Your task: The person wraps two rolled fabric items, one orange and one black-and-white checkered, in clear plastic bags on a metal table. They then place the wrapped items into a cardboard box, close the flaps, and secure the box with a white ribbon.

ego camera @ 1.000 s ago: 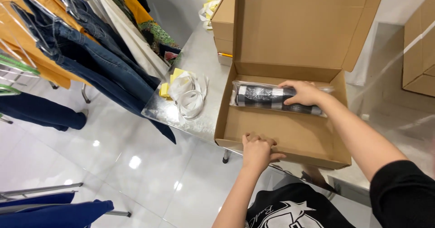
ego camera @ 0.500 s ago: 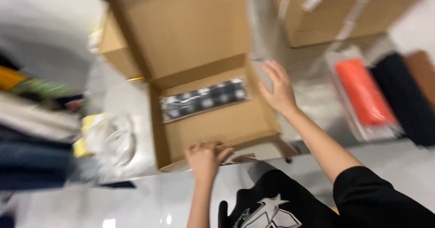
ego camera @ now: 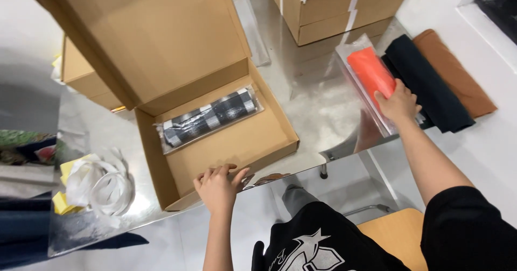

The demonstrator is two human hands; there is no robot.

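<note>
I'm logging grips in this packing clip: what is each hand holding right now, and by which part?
Left hand grips the front wall of the open cardboard box. Right hand rests on the near end of the bagged orange garment; a closed grip cannot be told.

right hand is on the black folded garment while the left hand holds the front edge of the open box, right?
Not quite. In the head view the right hand rests on the orange bagged garment, not the black garment beside it. The left hand does hold the open box's front edge.
</note>
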